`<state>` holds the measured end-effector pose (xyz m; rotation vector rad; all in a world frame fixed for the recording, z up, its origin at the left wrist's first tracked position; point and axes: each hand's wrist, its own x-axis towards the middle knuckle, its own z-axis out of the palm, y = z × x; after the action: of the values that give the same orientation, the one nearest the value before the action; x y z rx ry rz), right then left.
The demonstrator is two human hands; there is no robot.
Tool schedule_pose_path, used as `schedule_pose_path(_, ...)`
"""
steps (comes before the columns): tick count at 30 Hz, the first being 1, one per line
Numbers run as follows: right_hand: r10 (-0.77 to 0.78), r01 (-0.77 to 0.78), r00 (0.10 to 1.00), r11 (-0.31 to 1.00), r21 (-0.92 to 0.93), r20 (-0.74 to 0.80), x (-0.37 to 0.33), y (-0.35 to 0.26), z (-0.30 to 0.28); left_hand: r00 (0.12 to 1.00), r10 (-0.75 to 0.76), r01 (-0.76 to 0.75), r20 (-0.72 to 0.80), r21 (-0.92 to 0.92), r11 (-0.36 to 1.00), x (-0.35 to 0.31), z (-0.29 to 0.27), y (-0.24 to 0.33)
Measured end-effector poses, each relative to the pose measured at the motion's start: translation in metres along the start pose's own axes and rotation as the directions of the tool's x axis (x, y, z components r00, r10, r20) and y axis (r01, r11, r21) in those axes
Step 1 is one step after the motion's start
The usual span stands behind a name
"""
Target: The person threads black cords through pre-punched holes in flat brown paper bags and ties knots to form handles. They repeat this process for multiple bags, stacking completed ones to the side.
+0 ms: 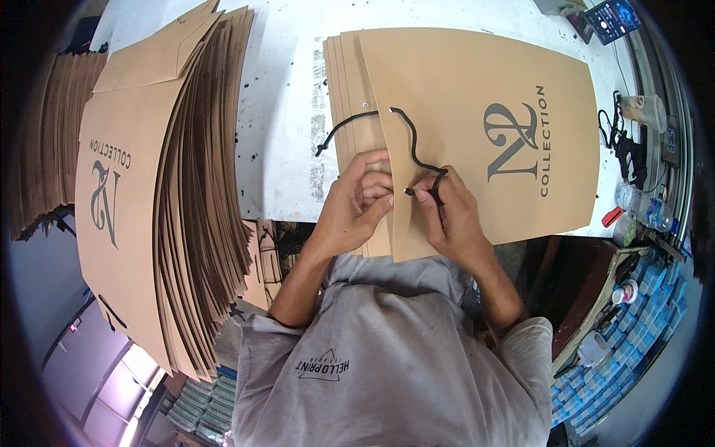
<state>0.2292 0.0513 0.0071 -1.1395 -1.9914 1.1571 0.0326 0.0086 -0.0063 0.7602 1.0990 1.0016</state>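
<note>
A flat brown paper bag [462,82] with dark printing lies before me on top of several others, its open edge to the left. One black cord [414,138] passes through the upper eyelet, its knotted end hanging over the left side. My right hand [450,216] pinches the cord's other end at the lower eyelet, fingers closed on it. My left hand [361,197] is at the bag's open edge, its fingers curled and partly tucked behind the top panel; whether they grip the panel is hidden.
A tall stack of brown bags [126,179] leans at the left, with more bags [56,134] behind. On the white table's [283,89] right side are black cords [633,160], a plastic cup [644,110], a red-handled item [612,217] and a phone [612,18]. Blue-patterned packs [633,335] lie lower right.
</note>
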Motion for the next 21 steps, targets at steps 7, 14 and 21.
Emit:
schedule_pose_path(7,0.04,-0.042,0.996,0.999,0.027,0.08,0.005,0.0,-0.009,1.0,-0.015,0.015,0.0,-0.005,1.0,0.001,-0.002,-0.002)
schedule_pose_path(14,-0.132,0.124,0.987,0.989,-0.081,-0.094,-0.001,0.012,0.013,1.0,0.009,-0.009,-0.004,0.046,0.999,0.001,-0.002,-0.002)
schedule_pose_path(21,0.025,0.022,0.972,0.98,0.198,-0.233,-0.008,0.03,0.008,0.848,0.422,-0.23,-0.32,0.495,0.838,-0.018,-0.039,-0.015)
